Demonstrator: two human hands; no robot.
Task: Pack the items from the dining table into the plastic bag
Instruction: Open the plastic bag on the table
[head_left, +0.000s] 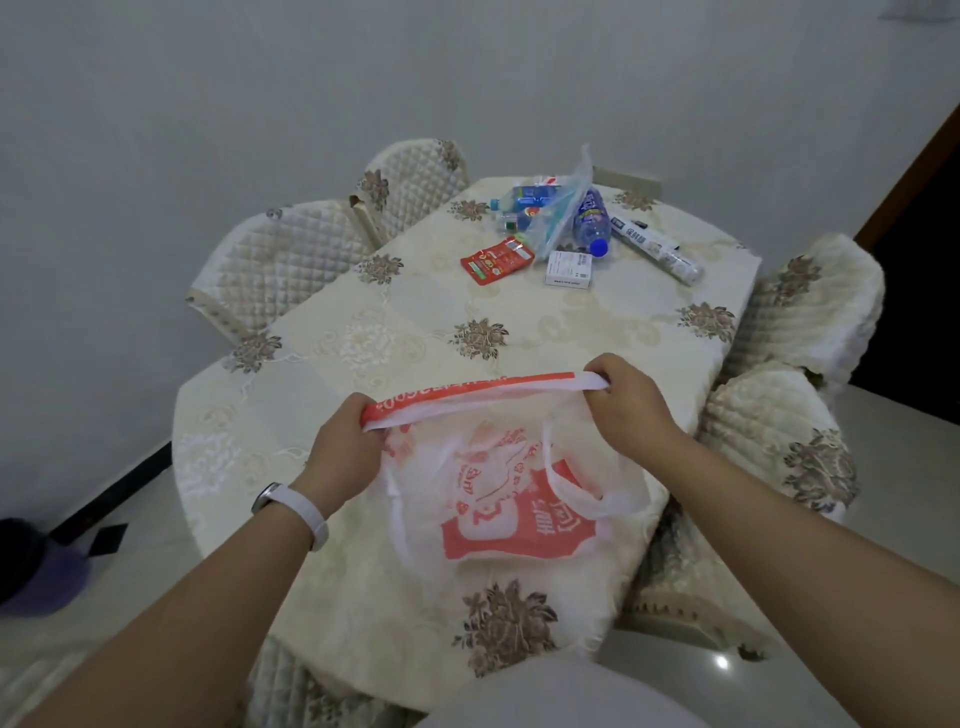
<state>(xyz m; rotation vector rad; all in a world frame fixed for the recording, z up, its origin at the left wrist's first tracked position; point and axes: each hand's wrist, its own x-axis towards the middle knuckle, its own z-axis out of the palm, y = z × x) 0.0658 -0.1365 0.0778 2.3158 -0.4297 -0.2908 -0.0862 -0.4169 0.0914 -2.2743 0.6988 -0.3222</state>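
The left hand (343, 441) is curled round the left end of the bag (498, 499) rim and the right hand (628, 405) round the right end. They hold the rim taut between them above the near edge of the table (363, 332), while the bag's body sags onto the tabletop. The film looks thin, light and limp (it would likely fall shut if either end were let go), so one hand should probably stay on the rim or a handle loop while the other fetches. As far as can be seen, nothing is in it yet. Toward the far right corner lie a red sachet (496, 258), a clear pouch (540, 208) of small bottles, a blue-capped bottle (589, 221), a white box (569, 268) and a long roll (657, 249) near the right edge. All look light, and the round ones may roll. Open tabletop lies between bag and pile; chairs (280, 260) crowd the left and right edges.
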